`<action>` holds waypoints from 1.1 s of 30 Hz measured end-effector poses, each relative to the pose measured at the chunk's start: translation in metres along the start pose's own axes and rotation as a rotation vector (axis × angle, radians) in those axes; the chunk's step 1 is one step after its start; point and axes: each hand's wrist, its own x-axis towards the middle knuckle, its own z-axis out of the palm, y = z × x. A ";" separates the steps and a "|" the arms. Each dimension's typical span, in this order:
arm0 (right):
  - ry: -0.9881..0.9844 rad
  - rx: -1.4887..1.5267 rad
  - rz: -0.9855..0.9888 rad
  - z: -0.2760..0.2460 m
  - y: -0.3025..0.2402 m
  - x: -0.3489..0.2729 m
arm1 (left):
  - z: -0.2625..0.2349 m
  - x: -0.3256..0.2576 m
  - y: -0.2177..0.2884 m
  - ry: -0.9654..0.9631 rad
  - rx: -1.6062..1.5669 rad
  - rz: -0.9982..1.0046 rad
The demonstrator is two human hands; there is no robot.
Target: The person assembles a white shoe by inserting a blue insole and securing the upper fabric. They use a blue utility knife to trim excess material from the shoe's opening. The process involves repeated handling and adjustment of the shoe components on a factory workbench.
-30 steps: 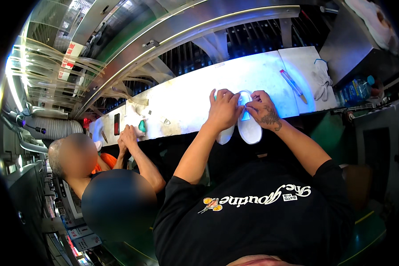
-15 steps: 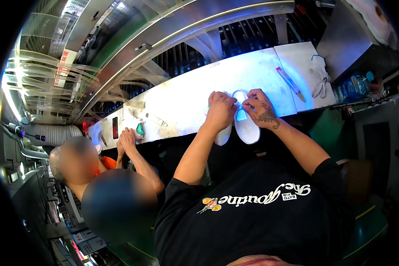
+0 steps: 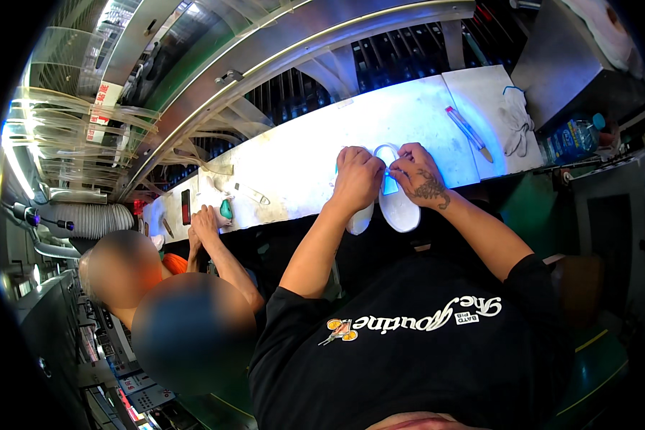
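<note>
Under bluish light at the worktable's front edge, a white shoe (image 3: 400, 213) lies with its rounded toe toward me. My left hand (image 3: 358, 175) and my right hand (image 3: 417, 178) come together over its upper, fingers closed in a pinch on it near the opening. Whatever small part sits between the fingertips is too hidden and overexposed to make out. A second white shoe (image 3: 360, 221) lies just left of the first, mostly covered by my left hand and wrist.
The white worktable (image 3: 301, 172) runs left to right. On its right side lie a red-and-blue tool (image 3: 469, 133) and white gloves (image 3: 516, 125); a plastic bottle (image 3: 575, 140) stands beyond. To the left are a co-worker's hands (image 3: 206, 223), a phone (image 3: 186, 207) and a green object (image 3: 226, 209).
My fingers have shifted slightly over the shoe, the fingertips now closer together. Both shoes stay in place. The co-worker's head has moved a little.
</note>
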 end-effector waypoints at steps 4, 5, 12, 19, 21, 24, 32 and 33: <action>-0.005 -0.001 0.009 -0.001 -0.002 0.001 | -0.001 0.001 0.001 -0.015 0.023 0.005; -0.004 -0.005 0.008 -0.001 -0.002 0.001 | -0.001 0.002 0.002 -0.020 0.027 0.006; -0.003 0.018 -0.004 -0.002 0.000 0.001 | -0.001 0.001 -0.001 -0.061 0.031 0.012; -0.026 0.019 0.018 -0.003 0.000 0.003 | 0.004 -0.001 -0.004 -0.045 0.049 0.012; -0.015 0.000 0.008 -0.003 -0.001 0.003 | 0.006 -0.001 -0.005 -0.040 0.059 0.021; -0.004 0.006 -0.003 -0.004 -0.003 0.003 | 0.007 -0.001 -0.005 -0.049 0.065 0.028; 0.039 -0.053 -0.103 -0.005 -0.007 0.002 | 0.008 -0.002 -0.002 -0.066 0.126 0.032; 0.030 -0.053 -0.099 -0.005 -0.007 0.002 | 0.009 -0.002 -0.002 -0.061 0.123 0.035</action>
